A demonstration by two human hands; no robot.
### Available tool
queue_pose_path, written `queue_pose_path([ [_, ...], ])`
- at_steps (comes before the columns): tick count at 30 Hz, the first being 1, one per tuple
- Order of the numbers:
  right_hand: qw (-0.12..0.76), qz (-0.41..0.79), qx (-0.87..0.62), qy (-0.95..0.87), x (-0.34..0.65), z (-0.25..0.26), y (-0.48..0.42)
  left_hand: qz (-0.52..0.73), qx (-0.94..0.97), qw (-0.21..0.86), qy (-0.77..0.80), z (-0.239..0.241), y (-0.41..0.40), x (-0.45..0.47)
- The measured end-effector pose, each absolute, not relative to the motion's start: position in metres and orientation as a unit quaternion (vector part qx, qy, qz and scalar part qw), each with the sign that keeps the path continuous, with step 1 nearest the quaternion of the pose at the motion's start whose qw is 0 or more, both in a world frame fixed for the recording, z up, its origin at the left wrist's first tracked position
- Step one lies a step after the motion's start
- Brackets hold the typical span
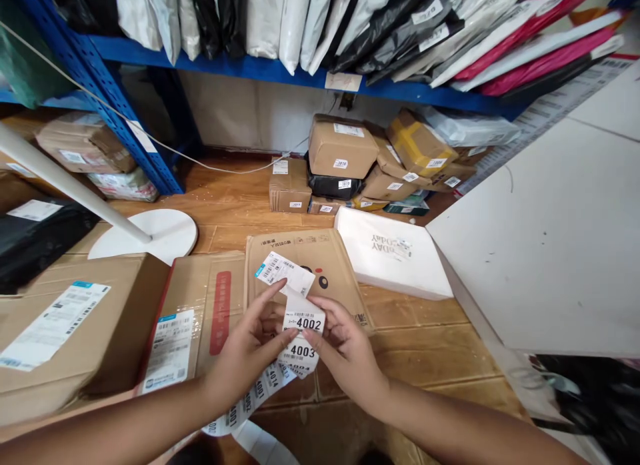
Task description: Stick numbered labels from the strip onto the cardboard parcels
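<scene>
Over the floor, above the flat cardboard mailer, both hands pinch a strip of numbered labels. Left hand grips its left edge, thumb and forefinger closed on it; right hand pinches the "4002" label between its fingertips. Rest of the strip hangs down under the left wrist. Judging by looks: thin paper on backing, near weightless, floppy, curls, tears easily. Best held at the edges, away from the adhesive and print.
</scene>
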State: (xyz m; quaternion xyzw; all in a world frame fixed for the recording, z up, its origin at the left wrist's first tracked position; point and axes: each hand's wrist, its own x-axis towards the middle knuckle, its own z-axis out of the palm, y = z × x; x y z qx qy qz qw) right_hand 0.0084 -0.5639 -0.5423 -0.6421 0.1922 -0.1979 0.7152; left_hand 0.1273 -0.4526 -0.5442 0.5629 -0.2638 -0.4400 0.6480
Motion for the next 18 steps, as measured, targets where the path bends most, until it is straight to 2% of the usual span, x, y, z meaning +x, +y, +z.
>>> queue_pose_path([
  [4, 0.702, -0.187, -0.657, 0.201, 0.006, -0.549, -0.565, -0.436, 0.594, 0.619, -0.273, -0.545, -0.45, 0.128],
  [6, 0.654, -0.185, -0.705, 0.203, 0.002, -0.554, -0.565, -0.433, 0.622, 0.583, -0.292, -0.548, -0.447, 0.127],
  [10, 0.556, -0.174, -0.791, 0.186, -0.014, -0.572, -0.561, -0.452, 0.685, 0.446, -0.356, -0.559, -0.439, 0.12],
  [14, 0.637, -0.118, -0.726, 0.23, -0.033, -0.597, -0.549, -0.493, 0.682, 0.385, -0.378, -0.58, -0.429, 0.11],
  [18, 0.683, -0.068, -0.68, 0.259, -0.045, -0.611, -0.538, -0.515, 0.654, 0.43, -0.349, -0.603, -0.419, 0.1],
])
